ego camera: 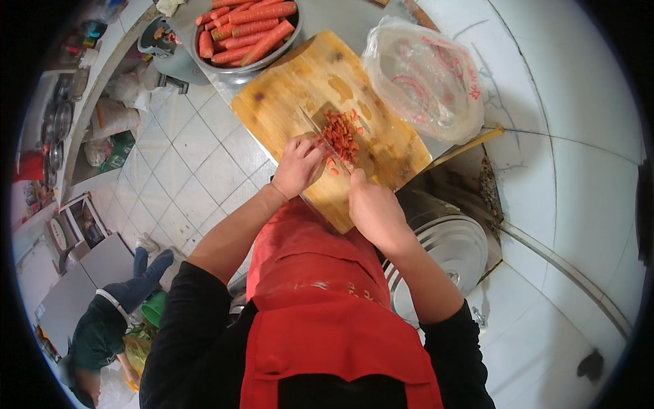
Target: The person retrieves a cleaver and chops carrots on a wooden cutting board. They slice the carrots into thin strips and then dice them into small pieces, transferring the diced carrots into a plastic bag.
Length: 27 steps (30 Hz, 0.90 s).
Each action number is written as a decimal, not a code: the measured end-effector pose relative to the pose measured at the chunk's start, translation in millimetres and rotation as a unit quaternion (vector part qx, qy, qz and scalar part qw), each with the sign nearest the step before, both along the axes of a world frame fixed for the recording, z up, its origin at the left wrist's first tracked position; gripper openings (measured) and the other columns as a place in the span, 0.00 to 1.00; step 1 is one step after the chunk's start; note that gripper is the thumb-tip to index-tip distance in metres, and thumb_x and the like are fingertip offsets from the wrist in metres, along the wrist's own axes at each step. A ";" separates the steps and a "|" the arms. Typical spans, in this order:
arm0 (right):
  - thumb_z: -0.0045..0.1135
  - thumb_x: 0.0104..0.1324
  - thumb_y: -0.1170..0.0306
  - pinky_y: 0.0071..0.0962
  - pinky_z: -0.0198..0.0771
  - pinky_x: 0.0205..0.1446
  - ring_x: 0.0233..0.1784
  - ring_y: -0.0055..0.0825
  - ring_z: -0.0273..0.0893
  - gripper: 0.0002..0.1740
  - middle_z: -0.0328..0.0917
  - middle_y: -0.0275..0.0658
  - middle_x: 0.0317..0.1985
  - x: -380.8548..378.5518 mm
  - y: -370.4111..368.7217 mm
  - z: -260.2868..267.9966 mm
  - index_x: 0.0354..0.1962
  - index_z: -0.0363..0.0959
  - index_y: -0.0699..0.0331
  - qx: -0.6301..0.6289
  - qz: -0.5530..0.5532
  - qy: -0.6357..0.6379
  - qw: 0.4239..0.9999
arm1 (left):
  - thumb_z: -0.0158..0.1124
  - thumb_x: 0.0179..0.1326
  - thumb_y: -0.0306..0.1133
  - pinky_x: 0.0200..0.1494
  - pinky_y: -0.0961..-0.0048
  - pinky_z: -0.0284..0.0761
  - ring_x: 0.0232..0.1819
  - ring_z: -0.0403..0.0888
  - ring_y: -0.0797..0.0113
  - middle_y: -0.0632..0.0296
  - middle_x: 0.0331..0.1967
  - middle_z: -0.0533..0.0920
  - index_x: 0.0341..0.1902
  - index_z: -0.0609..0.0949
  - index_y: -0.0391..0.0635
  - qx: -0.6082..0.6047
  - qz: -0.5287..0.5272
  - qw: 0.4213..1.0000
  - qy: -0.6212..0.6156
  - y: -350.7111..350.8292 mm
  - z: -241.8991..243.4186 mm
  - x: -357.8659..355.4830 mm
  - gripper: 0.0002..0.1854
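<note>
On a wooden cutting board [286, 87] lies a heap of diced carrot [341, 135]. My right hand [375, 212] grips the handle of a kitchen knife [325, 139], whose blade runs along the heap's left side. Close by that blade, my left hand [301, 164] is on the board with its fingers curled over a piece of carrot, mostly hidden beneath them. A few loose bits of carrot [334, 172] lie near my right hand. Whole peeled carrots [253, 33] fill a metal bowl [298, 36] beyond the board's far left corner.
A clear plastic bag [424, 82] lies right of the board by the tiled wall. Below it on the right stands a large pot with a metal lid [449, 260]. At lower left a co-worker [102, 327] bends over a yellow bag. A gas cylinder [179, 64] stands left of the bowl.
</note>
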State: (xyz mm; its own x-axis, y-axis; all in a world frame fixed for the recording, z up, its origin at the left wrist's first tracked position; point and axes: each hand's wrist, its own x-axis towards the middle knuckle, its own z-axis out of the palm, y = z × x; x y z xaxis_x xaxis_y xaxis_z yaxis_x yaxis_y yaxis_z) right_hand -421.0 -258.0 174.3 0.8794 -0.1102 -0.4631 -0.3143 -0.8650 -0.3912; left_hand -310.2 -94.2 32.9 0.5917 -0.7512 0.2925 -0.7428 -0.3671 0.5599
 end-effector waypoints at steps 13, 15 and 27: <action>0.46 0.64 0.77 0.49 0.78 0.37 0.34 0.57 0.83 0.11 0.80 0.62 0.31 -3.9 9.9 -34.6 0.43 0.63 0.73 -0.001 -0.013 0.041 0.999 | 0.68 0.55 0.27 0.58 0.59 0.72 0.53 0.74 0.53 0.59 0.46 0.78 0.43 0.79 0.46 -0.028 0.000 1.000 -0.007 -3.6 6.2 0.8 0.12; 0.46 0.65 0.76 0.51 0.77 0.37 0.33 0.59 0.82 0.09 0.80 0.62 0.29 -1.2 9.2 -31.4 0.42 0.62 0.73 0.015 -0.014 0.031 0.999 | 0.69 0.55 0.27 0.58 0.59 0.72 0.53 0.75 0.53 0.59 0.46 0.78 0.43 0.79 0.46 -0.037 0.002 0.999 -0.003 -2.3 2.2 -0.8 0.12; 0.45 0.68 0.74 0.54 0.76 0.37 0.32 0.62 0.81 0.08 0.78 0.62 0.26 -4.8 11.5 -43.6 0.39 0.60 0.71 0.035 -0.043 0.026 0.998 | 0.68 0.57 0.25 0.56 0.57 0.72 0.52 0.73 0.48 0.55 0.47 0.77 0.46 0.80 0.44 -0.040 0.023 0.999 0.014 6.9 8.8 -4.5 0.13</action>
State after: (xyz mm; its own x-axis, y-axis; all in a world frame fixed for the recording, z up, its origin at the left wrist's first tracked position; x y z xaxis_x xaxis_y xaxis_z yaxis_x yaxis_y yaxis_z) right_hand -425.9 -246.5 130.7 0.8424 -0.1509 -0.5172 -0.4085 -0.8049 -0.4305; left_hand -314.7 -87.3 41.6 0.6340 -0.6979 0.3332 -0.7097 -0.3538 0.6092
